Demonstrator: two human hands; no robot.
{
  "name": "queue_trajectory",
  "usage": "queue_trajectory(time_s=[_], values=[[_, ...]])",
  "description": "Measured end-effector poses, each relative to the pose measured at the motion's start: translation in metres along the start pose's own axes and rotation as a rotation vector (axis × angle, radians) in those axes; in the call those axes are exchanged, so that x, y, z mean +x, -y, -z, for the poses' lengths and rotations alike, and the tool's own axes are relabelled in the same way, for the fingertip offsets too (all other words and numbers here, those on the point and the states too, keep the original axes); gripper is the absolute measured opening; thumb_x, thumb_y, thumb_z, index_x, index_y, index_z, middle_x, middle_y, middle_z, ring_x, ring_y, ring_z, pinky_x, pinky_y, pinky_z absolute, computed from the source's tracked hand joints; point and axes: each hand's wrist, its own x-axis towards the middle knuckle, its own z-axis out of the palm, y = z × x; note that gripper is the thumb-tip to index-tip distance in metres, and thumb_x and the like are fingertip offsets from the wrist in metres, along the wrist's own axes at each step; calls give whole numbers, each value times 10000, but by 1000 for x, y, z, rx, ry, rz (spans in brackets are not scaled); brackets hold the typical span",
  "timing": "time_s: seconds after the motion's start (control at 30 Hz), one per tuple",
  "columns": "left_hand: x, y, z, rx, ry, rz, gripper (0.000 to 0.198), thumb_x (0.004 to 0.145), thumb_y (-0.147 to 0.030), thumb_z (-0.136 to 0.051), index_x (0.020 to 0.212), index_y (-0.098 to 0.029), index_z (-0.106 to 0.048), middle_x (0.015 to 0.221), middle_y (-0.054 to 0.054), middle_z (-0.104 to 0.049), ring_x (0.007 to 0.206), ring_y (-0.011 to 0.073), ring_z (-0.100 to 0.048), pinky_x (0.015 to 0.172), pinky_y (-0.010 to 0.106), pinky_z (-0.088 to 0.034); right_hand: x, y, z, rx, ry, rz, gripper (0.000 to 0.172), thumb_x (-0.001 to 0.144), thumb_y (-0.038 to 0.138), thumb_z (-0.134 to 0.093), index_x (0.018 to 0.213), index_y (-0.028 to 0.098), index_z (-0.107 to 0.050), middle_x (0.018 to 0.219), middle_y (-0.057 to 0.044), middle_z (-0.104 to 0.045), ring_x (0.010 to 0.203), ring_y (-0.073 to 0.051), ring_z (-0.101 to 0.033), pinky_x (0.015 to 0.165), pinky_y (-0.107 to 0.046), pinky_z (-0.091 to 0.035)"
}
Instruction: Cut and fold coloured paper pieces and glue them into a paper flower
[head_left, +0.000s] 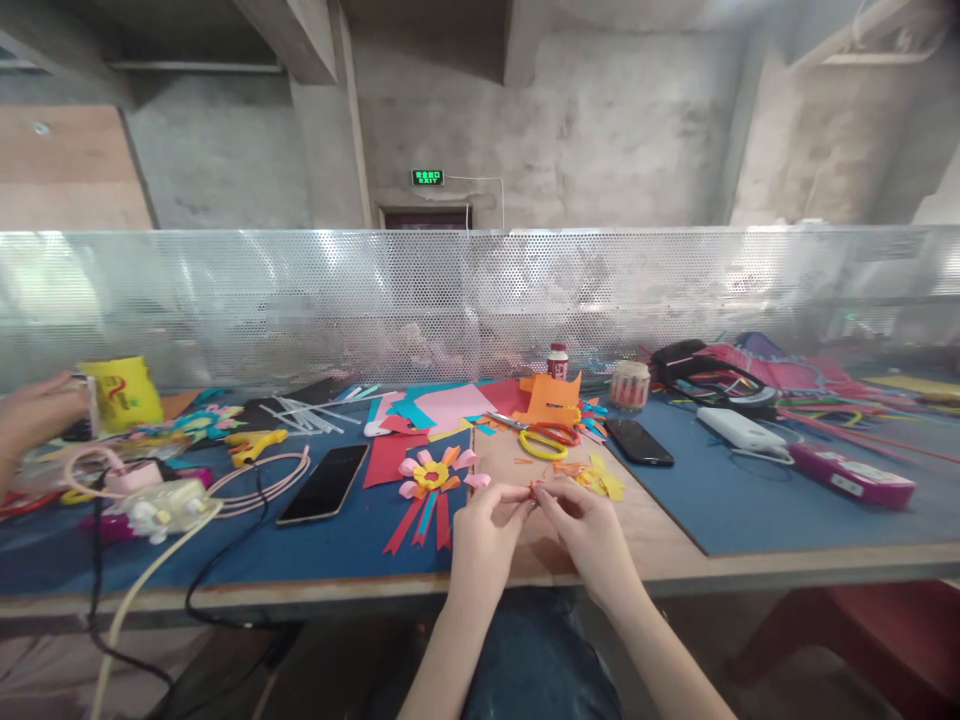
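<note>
My left hand [486, 530] and my right hand [592, 535] meet above the bare wooden part of the table, fingertips pinched together. Between them shows a tiny orange-red piece of paper [534, 488], mostly hidden by the fingers. Just left of my left hand lies a paper flower [431, 476] with pink and orange petals, a yellow centre and red and blue ribbon tails. Yellow and orange paper scraps [600, 478] are beside my right hand. Beyond the hands rest scissors [546, 440] with yellow and orange handles.
Coloured paper sheets [457, 405] spread behind. Phones lie left [326, 484] and right [639, 441]. A power strip [169, 508] with cables, a jar [630, 385], a small bottle [557, 361], a white power bank [741, 432] and a purple box [852, 474] surround the area. Another person's hand [37, 415] is far left.
</note>
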Motion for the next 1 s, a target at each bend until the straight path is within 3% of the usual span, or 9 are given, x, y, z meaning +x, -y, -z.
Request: queue_trajectory(time_s=[0.33,0.5,0.7,1.0], values=[[1,4,-2,-92,29,49,144,741,-272,-570,818,-188,-658,830,41,-697,799,187,-646,743,273,-489,-1,1,-1,-2,-42,10,207,765,344,-549,781,181,-676,811,-60,-664,722,-191,-567,632,-287,-419],[1,3,-2,-115,9,45,163,729,-264,-579,848,-185,-657,865,53,-696,807,190,-648,745,277,-494,-2,0,-4,-56,-91,6,194,763,322,-537,799,181,-665,743,-47,-637,588,-156,-503,565,-279,-405],[2,0,-1,-124,32,70,160,721,-242,-578,835,-181,-671,848,51,-700,804,190,-646,758,282,-490,-6,3,-8,-129,-160,113,148,766,254,-530,810,180,-651,741,-33,-598,553,-130,-454,569,-267,-395],[8,4,-3,-293,108,196,167,708,-276,-594,783,-139,-654,798,65,-690,761,191,-643,697,260,-489,-5,5,2,-49,-47,28,161,777,275,-520,749,168,-637,760,-55,-630,675,-174,-543,610,-270,-404]])
